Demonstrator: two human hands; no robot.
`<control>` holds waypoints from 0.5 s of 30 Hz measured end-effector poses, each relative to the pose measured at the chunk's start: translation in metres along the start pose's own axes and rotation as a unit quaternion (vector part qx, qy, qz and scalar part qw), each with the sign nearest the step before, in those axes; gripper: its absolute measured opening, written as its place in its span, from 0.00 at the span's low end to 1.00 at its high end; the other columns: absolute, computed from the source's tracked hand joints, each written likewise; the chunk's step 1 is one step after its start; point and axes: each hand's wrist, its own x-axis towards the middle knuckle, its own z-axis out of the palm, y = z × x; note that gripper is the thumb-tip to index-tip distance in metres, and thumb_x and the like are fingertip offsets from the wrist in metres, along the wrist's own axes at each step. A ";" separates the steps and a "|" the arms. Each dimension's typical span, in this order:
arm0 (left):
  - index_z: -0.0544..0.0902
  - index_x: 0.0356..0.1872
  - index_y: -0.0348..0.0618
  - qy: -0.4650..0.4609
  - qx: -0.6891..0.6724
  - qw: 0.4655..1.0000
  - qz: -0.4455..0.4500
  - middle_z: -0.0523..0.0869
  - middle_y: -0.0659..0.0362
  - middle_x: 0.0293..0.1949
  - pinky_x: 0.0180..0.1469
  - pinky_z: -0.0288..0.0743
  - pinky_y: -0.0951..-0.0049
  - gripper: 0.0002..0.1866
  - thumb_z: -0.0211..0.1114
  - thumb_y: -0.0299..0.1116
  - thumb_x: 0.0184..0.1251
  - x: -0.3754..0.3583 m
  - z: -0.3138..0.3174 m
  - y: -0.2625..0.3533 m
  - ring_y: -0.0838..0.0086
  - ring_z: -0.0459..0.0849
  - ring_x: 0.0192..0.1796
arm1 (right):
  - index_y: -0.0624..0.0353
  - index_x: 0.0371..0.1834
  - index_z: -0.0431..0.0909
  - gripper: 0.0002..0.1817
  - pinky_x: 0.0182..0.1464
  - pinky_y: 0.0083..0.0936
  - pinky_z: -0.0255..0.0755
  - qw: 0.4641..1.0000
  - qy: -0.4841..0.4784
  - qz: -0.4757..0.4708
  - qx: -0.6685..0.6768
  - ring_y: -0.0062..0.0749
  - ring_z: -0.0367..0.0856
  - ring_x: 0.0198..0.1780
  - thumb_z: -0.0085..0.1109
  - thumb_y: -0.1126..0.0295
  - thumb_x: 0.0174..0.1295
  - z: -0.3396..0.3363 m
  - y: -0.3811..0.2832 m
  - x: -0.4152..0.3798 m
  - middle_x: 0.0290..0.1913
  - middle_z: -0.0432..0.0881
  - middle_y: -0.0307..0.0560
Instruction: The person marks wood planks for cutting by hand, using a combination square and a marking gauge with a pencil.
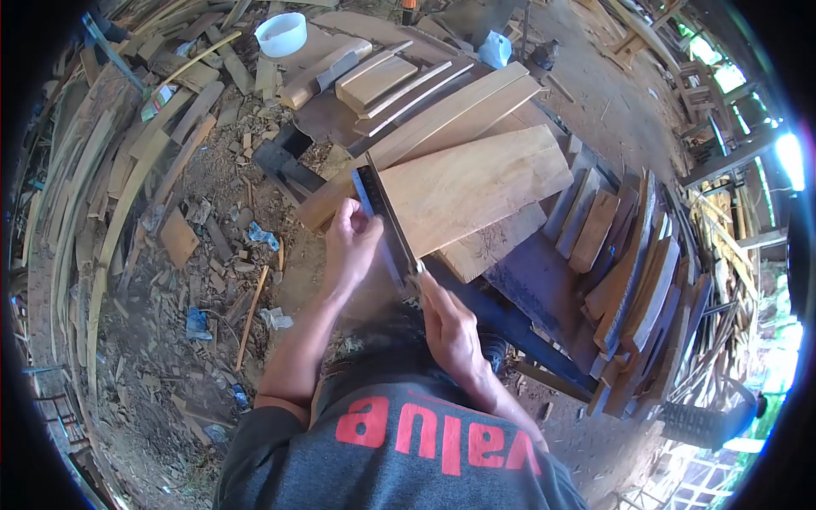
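Note:
A wide, pale board (476,183) lies across other planks on the work surface. Along its near left end runs a dark straight tool (387,204), with a bluish metal strip beside it. My left hand (353,234) is at the strip's left side, thumb and fingers pinched together; what is between them is too small to name. At the lower end of the dark tool is my right hand (446,319), its fingers curled round something small and pale that is mostly hidden.
Long planks (459,115) lie behind the board. A white bowl (281,35) and a white-blue bag (495,50) stand farther back. Stacked wood pieces (633,280) are at the right. Scraps and a long stick (252,316) litter the ground at left.

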 end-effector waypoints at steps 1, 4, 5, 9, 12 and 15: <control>0.75 0.39 0.39 -0.001 -0.002 1.000 -0.004 0.82 0.62 0.29 0.37 0.74 0.72 0.08 0.66 0.30 0.66 0.000 0.001 -0.003 0.80 0.78 0.31 | 0.61 0.65 0.75 0.20 0.37 0.37 0.77 1.000 -0.005 0.019 -0.003 0.52 0.84 0.34 0.57 0.79 0.69 -0.004 -0.001 -0.015 0.35 0.81 0.60; 0.75 0.38 0.39 -0.008 -0.040 0.999 0.005 0.82 0.62 0.29 0.36 0.74 0.73 0.08 0.66 0.29 0.67 0.002 0.002 -0.008 0.81 0.77 0.30 | 0.65 0.63 0.76 0.19 0.39 0.31 0.78 0.999 -0.012 0.047 -0.010 0.48 0.85 0.36 0.58 0.80 0.70 -0.008 -0.001 -0.031 0.37 0.83 0.61; 0.75 0.38 0.39 -0.009 -0.040 0.999 0.001 0.82 0.62 0.29 0.35 0.73 0.73 0.08 0.66 0.28 0.67 0.002 0.002 -0.007 0.82 0.77 0.30 | 0.65 0.63 0.76 0.19 0.39 0.31 0.78 0.999 -0.013 0.050 -0.013 0.46 0.86 0.35 0.58 0.80 0.70 -0.008 -0.001 -0.033 0.36 0.83 0.61; 0.75 0.38 0.39 -0.005 -0.031 1.000 0.002 0.82 0.62 0.28 0.34 0.72 0.74 0.08 0.66 0.28 0.68 0.001 0.002 -0.003 0.82 0.76 0.29 | 0.60 0.67 0.74 0.23 0.32 0.39 0.77 1.000 -0.002 0.013 -0.006 0.50 0.83 0.29 0.59 0.79 0.68 -0.001 0.003 -0.023 0.30 0.78 0.55; 0.75 0.39 0.39 -0.011 -0.046 0.999 -0.004 0.81 0.63 0.28 0.34 0.72 0.74 0.08 0.66 0.28 0.68 0.001 0.002 -0.003 0.82 0.77 0.29 | 0.60 0.68 0.73 0.24 0.32 0.39 0.77 1.000 0.014 0.000 -0.006 0.50 0.82 0.29 0.59 0.79 0.68 0.001 0.005 -0.029 0.29 0.77 0.55; 0.75 0.39 0.39 -0.011 -0.039 0.999 0.008 0.81 0.63 0.28 0.34 0.72 0.75 0.07 0.65 0.28 0.68 0.002 0.002 -0.004 0.82 0.77 0.29 | 0.65 0.63 0.76 0.20 0.34 0.32 0.76 1.000 0.024 0.019 -0.002 0.46 0.82 0.30 0.59 0.81 0.68 -0.001 0.004 -0.042 0.33 0.81 0.58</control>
